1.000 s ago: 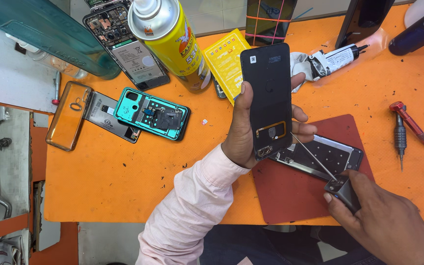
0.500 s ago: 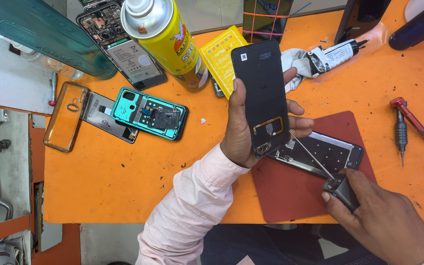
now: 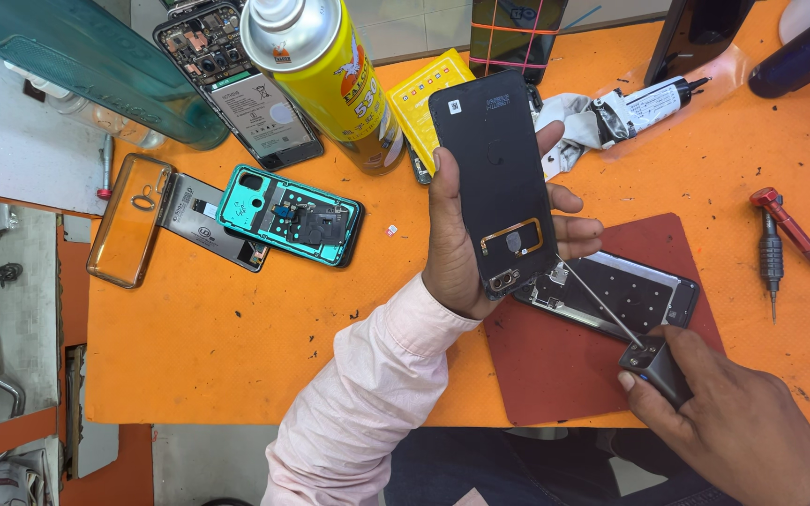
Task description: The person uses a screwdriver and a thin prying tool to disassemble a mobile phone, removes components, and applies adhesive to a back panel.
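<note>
Above the red mat (image 3: 555, 375), the black back cover (image 3: 499, 178) is being held gripped in the left hand (image 3: 466, 253) — barely shifted since before — while tweezers (image 3: 611, 314), pinched in the right hand (image 3: 733, 426), are being kept at its lower edge.

A black phone back cover (image 3: 497, 183) with a gold-edged cut-out stands out against an orange table (image 3: 236, 347) and dark red mat (image 3: 564, 375); nearby lie a teal phone frame (image 3: 290, 215), yellow spray can (image 3: 325, 80), amber transparent case (image 3: 128, 220) and red-handled screwdriver (image 3: 796, 236).

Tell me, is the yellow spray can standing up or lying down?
Standing up: the yellow spray can rests upright on the orange table, its silver top toward the camera.
</note>
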